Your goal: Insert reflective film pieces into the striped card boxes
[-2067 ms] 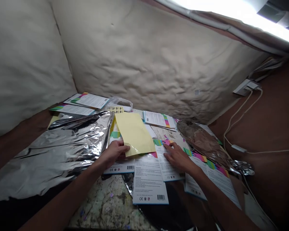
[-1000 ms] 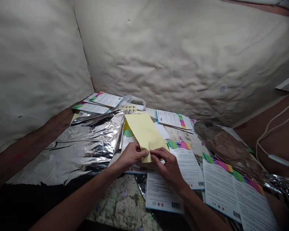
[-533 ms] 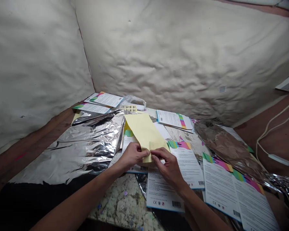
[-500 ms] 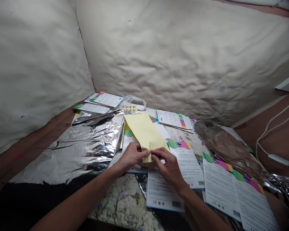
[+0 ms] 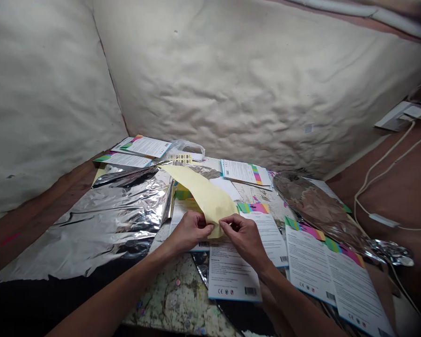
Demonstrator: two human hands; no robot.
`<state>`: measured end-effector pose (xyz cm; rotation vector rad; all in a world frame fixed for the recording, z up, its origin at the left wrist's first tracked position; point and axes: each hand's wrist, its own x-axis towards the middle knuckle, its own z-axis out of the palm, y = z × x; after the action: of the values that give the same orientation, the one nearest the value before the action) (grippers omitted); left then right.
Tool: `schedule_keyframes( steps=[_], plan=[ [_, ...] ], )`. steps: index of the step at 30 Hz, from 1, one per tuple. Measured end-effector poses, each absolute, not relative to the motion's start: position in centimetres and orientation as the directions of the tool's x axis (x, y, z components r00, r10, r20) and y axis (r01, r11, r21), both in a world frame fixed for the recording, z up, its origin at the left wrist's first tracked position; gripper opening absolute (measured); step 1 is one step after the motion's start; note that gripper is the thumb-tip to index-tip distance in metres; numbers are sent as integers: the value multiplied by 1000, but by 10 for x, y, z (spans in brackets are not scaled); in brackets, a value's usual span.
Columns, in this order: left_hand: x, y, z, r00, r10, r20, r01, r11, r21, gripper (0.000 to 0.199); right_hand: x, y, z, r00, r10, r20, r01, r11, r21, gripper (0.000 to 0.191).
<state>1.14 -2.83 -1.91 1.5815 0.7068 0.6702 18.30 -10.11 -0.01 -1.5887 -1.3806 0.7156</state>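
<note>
A long pale-yellow paper sheet (image 5: 206, 189) curves away from me over the middle of the table. My left hand (image 5: 191, 229) is closed on its near end, thumb pressed against the paper. Beside it, my right hand (image 5: 243, 234) pinches the same end between thumb and fingertips; anything tiny in that pinch is too small to make out. Beneath and around the hands lie white printed cards with colourful tops, among them a card (image 5: 233, 274) under my right wrist and another card (image 5: 266, 234) just right of it.
Crumpled silver foil (image 5: 126, 210) covers the left of the table (image 5: 175, 299). Further back are stacked cards (image 5: 245, 172), a clear plastic bag (image 5: 185, 147) and a small yellow sticker sheet (image 5: 182, 158). To the right lie more cards (image 5: 308, 262) and a white cable (image 5: 366, 175).
The yellow sheet now bows more, its far end swung left. Both hands stay at its near end, slightly further apart. The whole view has shifted a little to the right.
</note>
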Motion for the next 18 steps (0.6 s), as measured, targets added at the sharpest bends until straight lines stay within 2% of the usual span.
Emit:
schedule_keyframes(
  steps=[5, 8, 10, 13, 16, 18],
  plan=[
    [10, -27, -15, 664, 746, -51, 85, -7, 996, 28, 208, -107, 6, 292, 950, -112, 90, -144, -986, 23],
    [8, -25, -12, 640, 761, -101, 125, 26, 992, 30, 239, -125, 9, 387, 913, -128, 17, -145, -989, 26],
    [6, -24, -12, 632, 762, -142, 160, 51, 986, 32, 265, -144, 8, 483, 874, -49, 92, -106, -990, 27],
    [6, -22, -12, 626, 756, -189, 178, 98, 979, 36, 311, -177, 5, 608, 772, 185, 387, -85, -918, 27],
    [8, -22, -10, 600, 768, -224, 197, 129, 972, 42, 355, -202, 2, 570, 697, 435, 710, -153, -687, 25],
    [9, -22, -9, 580, 778, -241, 215, 138, 967, 46, 380, -209, -2, 497, 697, 517, 828, -202, -523, 25]
  ],
)
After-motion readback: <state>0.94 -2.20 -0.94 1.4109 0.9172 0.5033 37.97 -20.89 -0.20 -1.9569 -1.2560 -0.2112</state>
